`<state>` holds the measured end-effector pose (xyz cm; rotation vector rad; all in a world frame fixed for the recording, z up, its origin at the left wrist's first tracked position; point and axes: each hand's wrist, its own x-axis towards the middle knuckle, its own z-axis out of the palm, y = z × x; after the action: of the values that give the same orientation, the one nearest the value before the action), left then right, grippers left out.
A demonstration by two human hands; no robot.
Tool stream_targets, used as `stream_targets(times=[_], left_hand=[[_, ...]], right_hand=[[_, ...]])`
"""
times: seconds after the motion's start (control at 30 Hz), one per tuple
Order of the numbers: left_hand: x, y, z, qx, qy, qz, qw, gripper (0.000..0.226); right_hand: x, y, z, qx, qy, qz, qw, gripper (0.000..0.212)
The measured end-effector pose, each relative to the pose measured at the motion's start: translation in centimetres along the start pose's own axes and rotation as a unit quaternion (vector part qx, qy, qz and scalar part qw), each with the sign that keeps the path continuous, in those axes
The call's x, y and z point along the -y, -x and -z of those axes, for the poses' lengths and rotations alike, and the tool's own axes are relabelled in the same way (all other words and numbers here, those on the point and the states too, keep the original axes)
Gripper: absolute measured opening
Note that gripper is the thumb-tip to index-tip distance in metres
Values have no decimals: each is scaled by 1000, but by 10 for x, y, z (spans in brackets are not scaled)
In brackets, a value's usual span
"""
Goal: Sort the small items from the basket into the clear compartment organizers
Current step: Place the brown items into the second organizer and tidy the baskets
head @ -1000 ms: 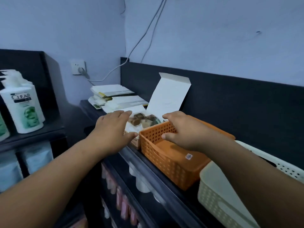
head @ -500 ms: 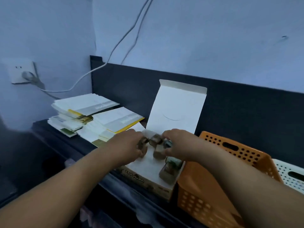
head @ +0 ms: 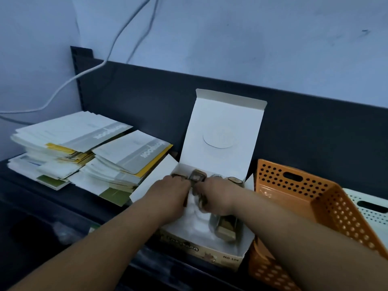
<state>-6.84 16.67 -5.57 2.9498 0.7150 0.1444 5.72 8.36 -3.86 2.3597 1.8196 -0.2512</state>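
Two grips, left hand [head: 170, 193] and right hand [head: 216, 196], clenched on small brown items [head: 196, 177] inside white box [head: 222, 131]. Could spill some beside box if overfilled.

1 open box [head: 220, 122], 1 orange basket [head: 315, 198], 1 white basket [head: 371, 215], perhaps 5 small brown items [head: 225, 227]

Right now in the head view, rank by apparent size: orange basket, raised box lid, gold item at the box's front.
1. orange basket: largest, though nearer the camera and partly hidden.
2. raised box lid: somewhat smaller, farther back, so true order is unsure.
3. gold item: clearly smallest.
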Motion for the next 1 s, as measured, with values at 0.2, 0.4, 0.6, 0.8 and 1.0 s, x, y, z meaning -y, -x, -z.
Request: stream_targets(times=[0.2,0.4,0.6,0.8,1.0], left_hand=[[5,8,16,-33,160,23,986,34],[-23,13,34,-48,344,-20,937,30],[-71,12,32,-44,423,-82,901,31],[-138,31,29,-25,467,-138,873,53],[-231,63,30,-27,433,-184,882,49]], right_hand=[[-10,23,27,-108,-152,-27,982,39],[-25,80,34,-203,-270,-90,937,44],[-39,139,12,-300,-283,-140,900,39],[-48,209,-16,-356,-371,-175,840,31],[-72,312,-43,-387,-396,-219,803,34]])
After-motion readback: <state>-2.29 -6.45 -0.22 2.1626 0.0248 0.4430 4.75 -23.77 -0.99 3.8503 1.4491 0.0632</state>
